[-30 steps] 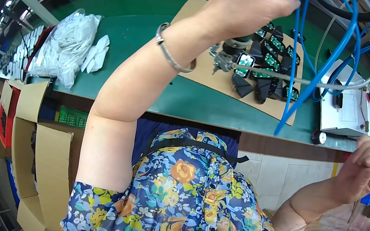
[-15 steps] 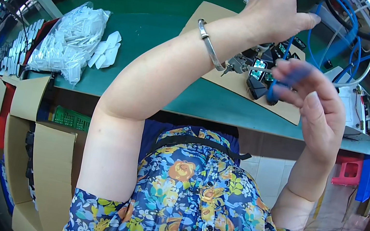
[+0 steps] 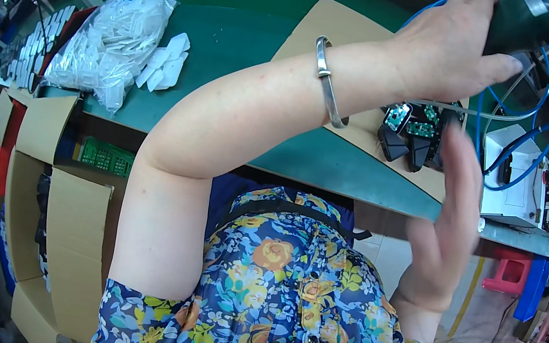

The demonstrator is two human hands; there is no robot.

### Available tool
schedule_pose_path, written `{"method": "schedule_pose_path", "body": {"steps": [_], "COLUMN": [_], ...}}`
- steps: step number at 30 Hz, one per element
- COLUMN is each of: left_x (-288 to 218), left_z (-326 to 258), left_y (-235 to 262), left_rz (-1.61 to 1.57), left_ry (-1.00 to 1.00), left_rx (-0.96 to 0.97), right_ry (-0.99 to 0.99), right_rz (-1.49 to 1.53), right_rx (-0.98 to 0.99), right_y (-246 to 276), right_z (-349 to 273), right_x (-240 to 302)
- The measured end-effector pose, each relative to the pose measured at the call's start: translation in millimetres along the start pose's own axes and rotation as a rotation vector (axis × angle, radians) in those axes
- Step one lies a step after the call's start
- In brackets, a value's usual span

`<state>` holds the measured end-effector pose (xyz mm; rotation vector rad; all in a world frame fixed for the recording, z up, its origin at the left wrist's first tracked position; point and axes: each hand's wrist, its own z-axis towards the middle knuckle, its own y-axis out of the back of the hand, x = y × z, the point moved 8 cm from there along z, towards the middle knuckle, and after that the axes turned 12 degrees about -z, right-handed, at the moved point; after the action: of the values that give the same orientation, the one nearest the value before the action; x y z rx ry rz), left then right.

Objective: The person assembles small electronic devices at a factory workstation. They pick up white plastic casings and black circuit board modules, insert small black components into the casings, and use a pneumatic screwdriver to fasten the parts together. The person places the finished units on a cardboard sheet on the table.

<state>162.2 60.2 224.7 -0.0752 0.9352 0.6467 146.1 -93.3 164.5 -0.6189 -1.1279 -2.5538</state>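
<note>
At the upper right, my left hand (image 3: pixel 448 44) reaches across the bench and grips a dark green, rounded tool body (image 3: pixel 527 26); its working end is out of sight. Below it is my right hand (image 3: pixel 454 216), blurred, with its fingers stretched up and the thumb apart. I see nothing held in it. Its fingertips overlap the edge of a group of small black housings (image 3: pixel 393 146), some with green circuit boards (image 3: pixel 419 129) showing. These lie on a cardboard sheet (image 3: pixel 327 31), partly hidden by my left forearm.
A clear bag of white plastic parts (image 3: pixel 110 46) lies on the green bench (image 3: pixel 224 36), with loose white pieces (image 3: pixel 164 64) beside it. Blue cables (image 3: pixel 546 155) hang near an open white equipment box (image 3: pixel 503 192). A cardboard carton (image 3: pixel 73 225) and a pink stool (image 3: pixel 510 273) stand below.
My left hand has moved right with the green tool. My right hand has drawn down and back, its bent fingers now straighter. More of the black housings shows.
</note>
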Motion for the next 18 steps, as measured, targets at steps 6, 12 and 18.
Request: {"method": "schedule_pose_path", "body": {"steps": [6, 12, 18], "left_x": [-14.5, -20.4, 142.3], "left_z": [-23.6, -71.7, -154.7], "left_y": [-14.3, 70.3, 58.3], "left_rz": [0.095, 0.372, 0.574], "left_ry": [0.042, -0.173, 0.7], "left_rx": [-0.081, 0.001, 0.101], "right_ry": [-0.261, -0.1, 0.072], "right_rz": [0.569, 0.801, 1.257], "right_rx": [-0.153, -0.18, 0.192], "right_y": [-11.7, 6.3, 5.6], "right_z": [72.9, 121.4, 105.1], "right_x": [-88.9, -89.8, -76.3]}}
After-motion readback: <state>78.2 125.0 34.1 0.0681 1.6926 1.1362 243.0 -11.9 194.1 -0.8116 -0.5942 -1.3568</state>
